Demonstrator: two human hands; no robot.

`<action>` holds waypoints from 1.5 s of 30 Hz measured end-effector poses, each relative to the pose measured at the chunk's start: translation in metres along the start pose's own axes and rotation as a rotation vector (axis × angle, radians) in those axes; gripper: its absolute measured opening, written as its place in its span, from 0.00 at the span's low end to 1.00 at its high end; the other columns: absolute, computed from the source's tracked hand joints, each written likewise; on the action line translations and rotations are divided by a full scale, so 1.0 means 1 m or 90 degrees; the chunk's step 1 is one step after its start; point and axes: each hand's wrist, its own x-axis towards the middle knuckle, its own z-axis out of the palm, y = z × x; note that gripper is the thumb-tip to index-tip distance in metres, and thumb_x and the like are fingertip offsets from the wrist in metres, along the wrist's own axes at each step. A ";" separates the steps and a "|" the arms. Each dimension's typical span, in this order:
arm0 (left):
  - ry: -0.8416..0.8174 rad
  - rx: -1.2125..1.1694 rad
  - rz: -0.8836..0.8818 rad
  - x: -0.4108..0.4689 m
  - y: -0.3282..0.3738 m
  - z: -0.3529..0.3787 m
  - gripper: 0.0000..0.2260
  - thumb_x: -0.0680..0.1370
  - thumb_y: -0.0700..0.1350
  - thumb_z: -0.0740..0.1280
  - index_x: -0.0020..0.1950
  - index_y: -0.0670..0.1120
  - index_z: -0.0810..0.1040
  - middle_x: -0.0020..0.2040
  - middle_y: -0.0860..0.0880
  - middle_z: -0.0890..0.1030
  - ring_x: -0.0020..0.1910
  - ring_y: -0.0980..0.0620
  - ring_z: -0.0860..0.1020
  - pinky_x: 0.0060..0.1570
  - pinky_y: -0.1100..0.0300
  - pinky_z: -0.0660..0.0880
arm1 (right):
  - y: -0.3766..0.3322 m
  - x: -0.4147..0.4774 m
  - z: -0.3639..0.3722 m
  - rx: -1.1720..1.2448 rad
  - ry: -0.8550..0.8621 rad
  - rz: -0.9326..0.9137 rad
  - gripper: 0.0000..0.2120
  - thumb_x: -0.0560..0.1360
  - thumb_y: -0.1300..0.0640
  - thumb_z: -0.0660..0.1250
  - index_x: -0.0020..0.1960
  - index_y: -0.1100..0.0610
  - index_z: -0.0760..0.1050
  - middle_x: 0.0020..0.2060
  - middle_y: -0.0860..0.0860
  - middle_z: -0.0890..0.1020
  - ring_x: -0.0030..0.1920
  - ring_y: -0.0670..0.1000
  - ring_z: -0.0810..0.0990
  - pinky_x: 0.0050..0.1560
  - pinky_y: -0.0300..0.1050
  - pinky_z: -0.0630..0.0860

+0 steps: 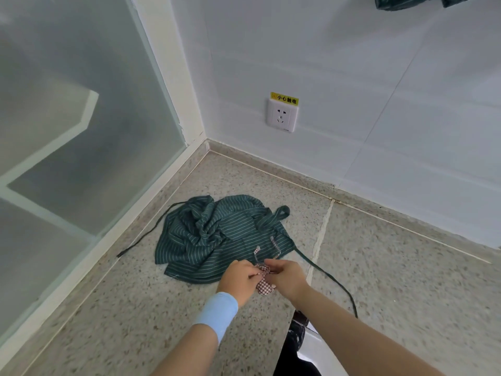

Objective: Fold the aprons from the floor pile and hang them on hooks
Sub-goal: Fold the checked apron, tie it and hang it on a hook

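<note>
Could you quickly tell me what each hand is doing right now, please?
Left hand: pinching the checked cloth piece.
Right hand: pinching the same piece.

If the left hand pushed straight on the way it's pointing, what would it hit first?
Probably the right hand: it and the left hand pinch the checked cloth between them. Beyond lies the striped apron.

Your left hand (238,278) and right hand (287,276) pinch a checkered cloth piece (263,286) at the crumpled green striped apron (217,234) on the speckled floor (406,267).
</note>
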 end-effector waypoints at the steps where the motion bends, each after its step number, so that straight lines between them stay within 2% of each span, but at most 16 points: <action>1: 0.001 -0.066 -0.005 -0.003 0.002 0.005 0.09 0.80 0.47 0.66 0.53 0.50 0.86 0.52 0.55 0.81 0.53 0.55 0.77 0.59 0.59 0.73 | 0.004 0.000 0.000 0.002 0.006 0.004 0.21 0.70 0.70 0.73 0.62 0.59 0.80 0.50 0.50 0.84 0.50 0.46 0.83 0.50 0.37 0.80; 4: 0.039 -0.238 -0.057 -0.012 0.006 0.018 0.08 0.79 0.44 0.68 0.53 0.50 0.86 0.51 0.58 0.83 0.52 0.61 0.80 0.56 0.66 0.76 | 0.018 0.002 -0.001 0.049 0.017 0.026 0.23 0.69 0.73 0.73 0.63 0.63 0.79 0.49 0.52 0.85 0.49 0.47 0.84 0.45 0.34 0.79; 7: 0.060 -0.296 -0.113 -0.014 0.009 0.026 0.08 0.80 0.46 0.68 0.53 0.50 0.86 0.47 0.59 0.84 0.48 0.62 0.81 0.46 0.71 0.76 | 0.024 0.001 -0.002 0.220 0.055 0.088 0.22 0.71 0.72 0.73 0.64 0.63 0.77 0.51 0.55 0.84 0.51 0.52 0.84 0.49 0.43 0.82; 10: 0.059 -0.299 -0.155 -0.012 0.019 0.029 0.08 0.79 0.51 0.67 0.48 0.54 0.87 0.41 0.59 0.85 0.43 0.61 0.82 0.44 0.61 0.80 | 0.024 -0.005 0.000 0.444 0.125 0.186 0.21 0.75 0.68 0.72 0.66 0.58 0.73 0.53 0.58 0.81 0.52 0.56 0.82 0.53 0.53 0.81; 13: 0.061 -0.253 -0.201 -0.005 0.026 0.034 0.13 0.78 0.54 0.67 0.39 0.52 0.86 0.36 0.55 0.84 0.39 0.55 0.83 0.41 0.52 0.81 | 0.029 -0.004 0.000 0.477 0.160 0.243 0.13 0.76 0.66 0.71 0.60 0.63 0.76 0.51 0.60 0.83 0.49 0.56 0.82 0.47 0.52 0.82; 16: 0.075 -0.164 -0.228 0.002 0.029 0.038 0.16 0.78 0.56 0.65 0.38 0.49 0.84 0.34 0.53 0.83 0.36 0.54 0.81 0.38 0.52 0.80 | 0.031 -0.009 -0.003 0.376 0.151 0.192 0.04 0.78 0.62 0.70 0.51 0.61 0.83 0.47 0.57 0.86 0.45 0.54 0.84 0.37 0.45 0.79; 19: 0.074 -0.088 -0.205 0.006 0.034 0.043 0.15 0.79 0.55 0.63 0.38 0.51 0.84 0.33 0.55 0.82 0.34 0.56 0.79 0.31 0.59 0.74 | 0.036 -0.013 -0.011 0.127 0.154 -0.005 0.06 0.76 0.61 0.71 0.44 0.52 0.84 0.45 0.48 0.86 0.49 0.50 0.84 0.49 0.46 0.82; 21: 0.072 -0.014 -0.178 0.009 0.035 0.046 0.16 0.79 0.51 0.63 0.33 0.49 0.79 0.30 0.53 0.78 0.32 0.55 0.75 0.29 0.62 0.67 | 0.041 -0.015 -0.015 -0.058 0.122 -0.144 0.10 0.76 0.61 0.71 0.42 0.46 0.83 0.55 0.41 0.81 0.52 0.43 0.81 0.57 0.42 0.79; 23: 0.070 0.070 -0.150 0.009 0.035 0.047 0.15 0.79 0.49 0.62 0.32 0.49 0.75 0.31 0.52 0.76 0.37 0.53 0.74 0.29 0.61 0.65 | 0.045 -0.012 -0.021 -0.205 0.103 -0.242 0.07 0.77 0.60 0.70 0.46 0.49 0.84 0.64 0.37 0.74 0.51 0.40 0.80 0.55 0.32 0.75; 26: 0.045 0.173 -0.088 0.010 0.033 0.046 0.13 0.81 0.51 0.61 0.38 0.51 0.78 0.42 0.52 0.80 0.51 0.52 0.73 0.34 0.58 0.69 | 0.047 -0.003 -0.028 -0.345 0.085 -0.355 0.05 0.78 0.59 0.70 0.49 0.53 0.85 0.65 0.38 0.73 0.50 0.35 0.77 0.50 0.22 0.68; 29: 0.026 0.177 -0.051 0.009 0.026 0.046 0.14 0.81 0.55 0.61 0.42 0.51 0.81 0.44 0.53 0.80 0.53 0.53 0.72 0.38 0.57 0.73 | 0.040 0.000 -0.028 -0.364 0.053 -0.298 0.04 0.79 0.59 0.68 0.50 0.54 0.82 0.50 0.41 0.80 0.39 0.33 0.75 0.43 0.27 0.69; 32: 0.029 0.156 -0.030 0.006 0.022 0.047 0.12 0.80 0.57 0.61 0.49 0.58 0.84 0.43 0.55 0.81 0.53 0.55 0.74 0.40 0.58 0.74 | 0.038 0.003 -0.030 -0.367 0.046 -0.207 0.03 0.81 0.59 0.65 0.50 0.54 0.78 0.34 0.44 0.78 0.29 0.39 0.74 0.32 0.33 0.70; 34: 0.064 0.129 -0.040 0.003 0.023 0.046 0.11 0.80 0.55 0.61 0.56 0.62 0.82 0.47 0.56 0.82 0.52 0.56 0.76 0.40 0.60 0.74 | 0.036 0.004 -0.030 -0.345 0.060 -0.163 0.04 0.81 0.57 0.64 0.49 0.54 0.78 0.33 0.46 0.78 0.29 0.41 0.73 0.32 0.37 0.72; 37: 0.097 0.081 -0.032 -0.003 0.025 0.045 0.10 0.80 0.52 0.63 0.60 0.61 0.78 0.50 0.56 0.81 0.49 0.56 0.78 0.43 0.58 0.78 | 0.029 0.003 -0.027 -0.289 0.043 -0.067 0.05 0.77 0.54 0.69 0.43 0.50 0.81 0.34 0.46 0.82 0.31 0.42 0.76 0.28 0.32 0.70; 40: 0.087 0.033 -0.015 -0.006 0.024 0.045 0.12 0.81 0.50 0.63 0.63 0.61 0.75 0.52 0.55 0.80 0.50 0.55 0.78 0.44 0.59 0.78 | 0.023 0.005 -0.027 -0.205 0.071 0.010 0.05 0.72 0.55 0.74 0.37 0.51 0.84 0.33 0.47 0.84 0.31 0.42 0.78 0.28 0.35 0.73; 45: 0.039 0.007 0.008 -0.003 0.018 0.043 0.13 0.81 0.49 0.62 0.64 0.61 0.76 0.54 0.54 0.78 0.50 0.55 0.78 0.47 0.60 0.76 | 0.019 0.003 -0.035 -0.338 -0.052 -0.046 0.15 0.76 0.53 0.67 0.30 0.53 0.78 0.23 0.45 0.73 0.23 0.41 0.69 0.29 0.39 0.68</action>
